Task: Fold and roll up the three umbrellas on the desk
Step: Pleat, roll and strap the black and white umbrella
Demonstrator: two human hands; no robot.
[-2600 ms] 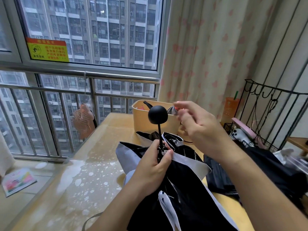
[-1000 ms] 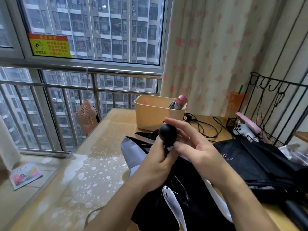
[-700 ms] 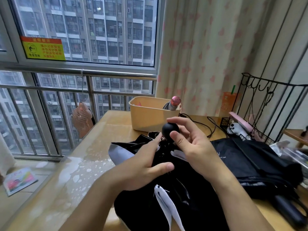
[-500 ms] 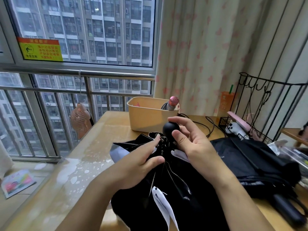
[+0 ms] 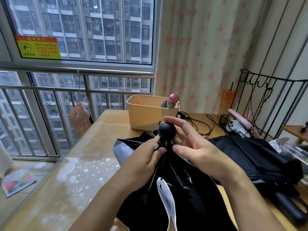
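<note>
One umbrella knob (image 5: 166, 132) has sunk into right hand (image 5: 200, 155).

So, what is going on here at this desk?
A person is folding up a black umbrella over the desk. The left hand pinches it just under the round handle, and the right hand curls its fingers round that handle. The canopy hangs loose, not yet rolled. A second black umbrella lies unrolled on the desk to the right. In the beige bin at the back stands what looks like a rolled umbrella with a pink end.
</note>
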